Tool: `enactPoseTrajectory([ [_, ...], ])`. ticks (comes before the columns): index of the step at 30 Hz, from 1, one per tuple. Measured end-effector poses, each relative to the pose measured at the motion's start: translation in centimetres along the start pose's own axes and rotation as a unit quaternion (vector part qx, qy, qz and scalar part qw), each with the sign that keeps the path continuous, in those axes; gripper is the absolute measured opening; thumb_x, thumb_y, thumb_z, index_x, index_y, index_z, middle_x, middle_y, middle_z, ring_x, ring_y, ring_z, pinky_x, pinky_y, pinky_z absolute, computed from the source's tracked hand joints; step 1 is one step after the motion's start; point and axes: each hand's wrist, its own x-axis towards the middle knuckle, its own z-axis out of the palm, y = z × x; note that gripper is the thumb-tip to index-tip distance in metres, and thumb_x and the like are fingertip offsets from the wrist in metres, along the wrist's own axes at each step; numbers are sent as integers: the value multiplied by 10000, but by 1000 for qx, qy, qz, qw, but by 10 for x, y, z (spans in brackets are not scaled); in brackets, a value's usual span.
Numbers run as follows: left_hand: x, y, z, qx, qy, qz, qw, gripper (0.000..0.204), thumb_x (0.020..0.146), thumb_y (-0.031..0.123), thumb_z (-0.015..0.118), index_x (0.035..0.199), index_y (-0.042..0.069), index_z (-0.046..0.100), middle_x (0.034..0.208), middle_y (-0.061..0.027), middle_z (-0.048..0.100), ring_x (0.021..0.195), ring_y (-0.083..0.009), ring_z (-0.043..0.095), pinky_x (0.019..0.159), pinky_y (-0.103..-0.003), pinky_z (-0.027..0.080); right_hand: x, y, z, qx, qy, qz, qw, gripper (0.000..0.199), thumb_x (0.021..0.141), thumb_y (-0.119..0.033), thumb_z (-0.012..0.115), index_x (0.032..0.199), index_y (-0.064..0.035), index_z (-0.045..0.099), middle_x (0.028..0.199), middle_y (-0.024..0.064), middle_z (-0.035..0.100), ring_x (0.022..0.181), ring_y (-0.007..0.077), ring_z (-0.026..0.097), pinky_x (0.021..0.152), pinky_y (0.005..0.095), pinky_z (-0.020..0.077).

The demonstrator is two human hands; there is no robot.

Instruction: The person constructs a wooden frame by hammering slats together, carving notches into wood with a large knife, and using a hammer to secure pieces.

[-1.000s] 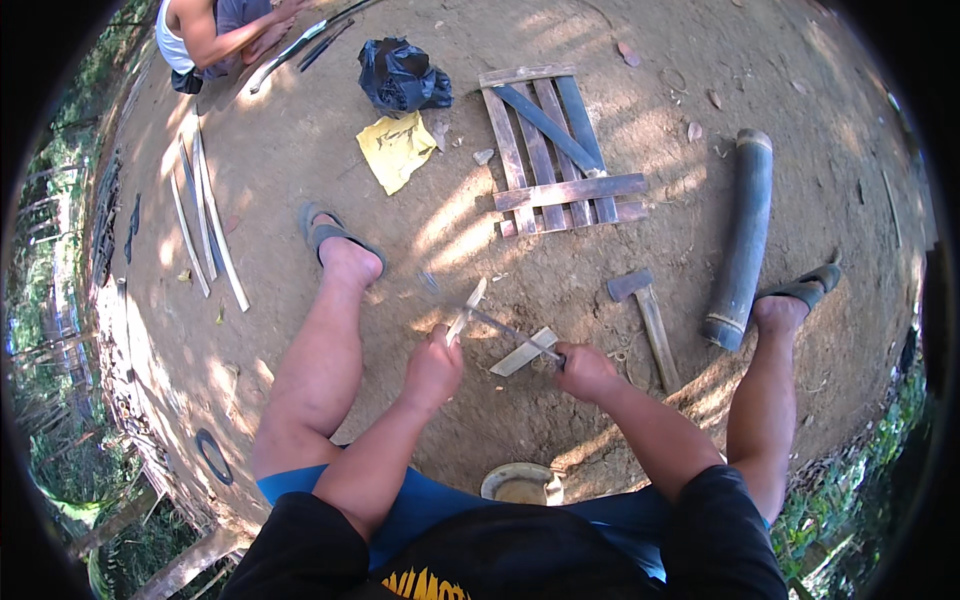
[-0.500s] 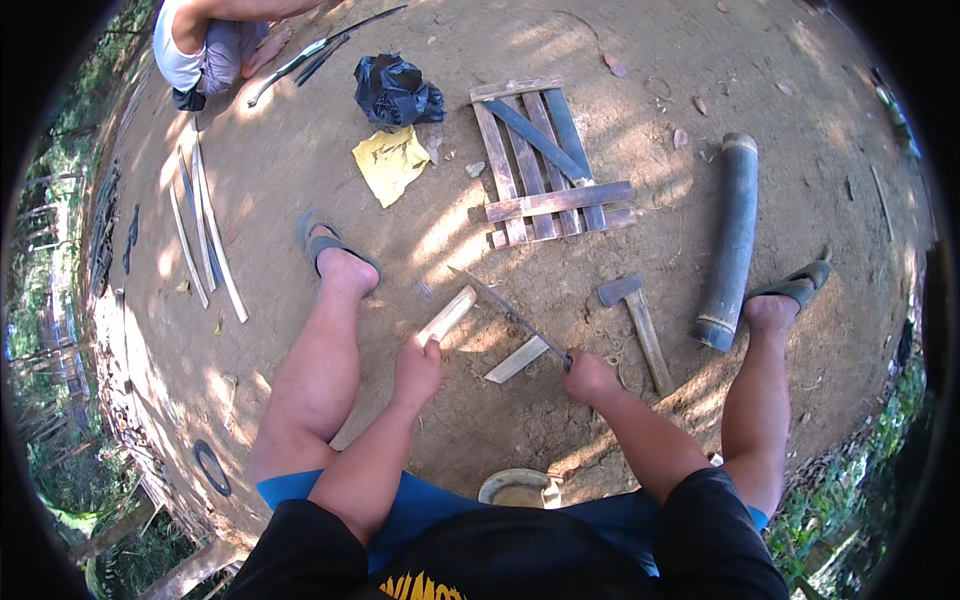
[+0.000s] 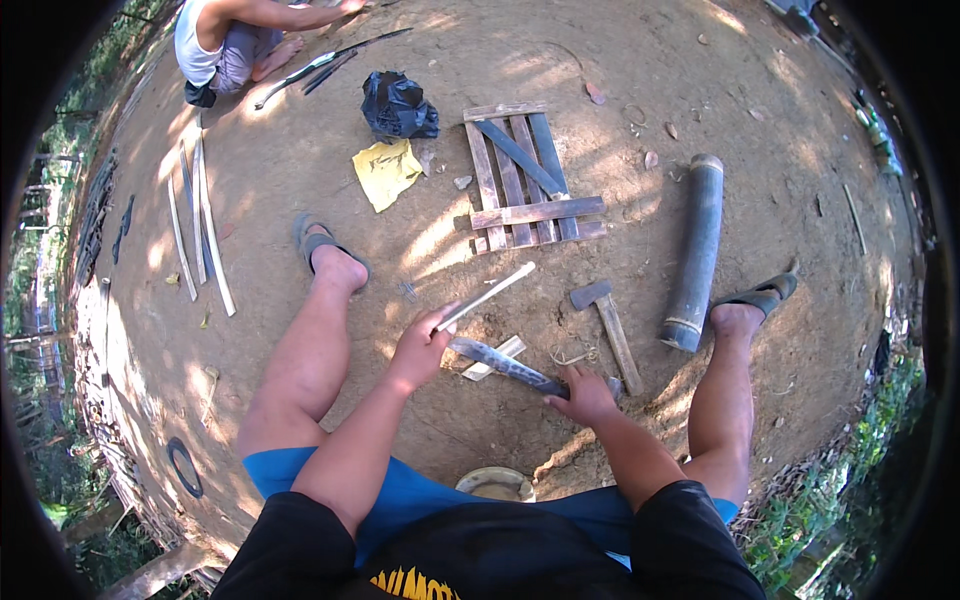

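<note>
My left hand [image 3: 421, 347] is closed around one end of a split bamboo piece [image 3: 490, 296], now seen narrow side up and pointing away to the right. A large knife [image 3: 508, 366], its dark blade turned flat side up, is in my right hand [image 3: 583, 398], with fingers and thumb about the handle. The blade crosses above a second short bamboo piece [image 3: 481, 371] on the dirt; whether they touch I cannot tell. Just beyond my right hand lies a hammer-like tool [image 3: 617, 345] with a wooden handle and a blocky head.
A slatted wooden frame [image 3: 537, 213] lies ahead, with a thick bamboo pole [image 3: 694, 255] to its right. A black plastic bag [image 3: 399, 107] and a yellow sheet [image 3: 386, 176] are farther off. Long strips [image 3: 213, 235] lie left; another person [image 3: 235, 45] squats at far left.
The knife has turned from edge-on to flat and its tip has come nearer me. The bamboo in my left hand has rotated to its narrow side and tilted rightward.
</note>
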Motion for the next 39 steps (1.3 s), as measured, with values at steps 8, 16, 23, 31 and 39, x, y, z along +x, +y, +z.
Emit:
enactPoseTrajectory([
  [8,24,27,36,124,-170,130,969,626,892,-58,496,1440,235,574,1160,-111,577,1013,-288,627,925,-411,512,70,12,-41,773,69,203,597,454,1024,-374,597,1374,-90,544,996,45,626,753,133,613,676,320,547],
  [16,104,-4,70,-149,-93,-88,980,592,909,-16,589,1487,64,490,1077,-40,655,843,-74,575,775,-263,493,124,38,-49,738,227,199,603,360,973,-117,689,1280,-61,508,906,25,632,689,95,592,614,258,515],
  [23,192,-41,130,-333,163,-117,921,381,911,87,723,1264,-26,636,1037,-72,732,892,-116,661,825,-255,521,203,66,-75,628,295,150,704,426,960,-53,684,1355,17,540,982,37,616,761,106,613,661,242,530],
  [31,212,-34,141,-310,249,-155,904,227,900,123,752,1072,-25,744,921,-61,753,810,-94,654,744,-246,505,242,77,-81,490,308,222,785,518,918,-108,761,1382,37,582,1007,33,651,779,95,598,708,246,509],
  [39,213,-52,133,-321,234,-163,903,224,893,149,769,1052,-9,756,933,-54,761,810,-90,656,743,-246,498,245,82,-77,504,291,209,786,490,889,-148,792,1334,-6,646,1229,101,690,1020,132,655,914,271,510],
])
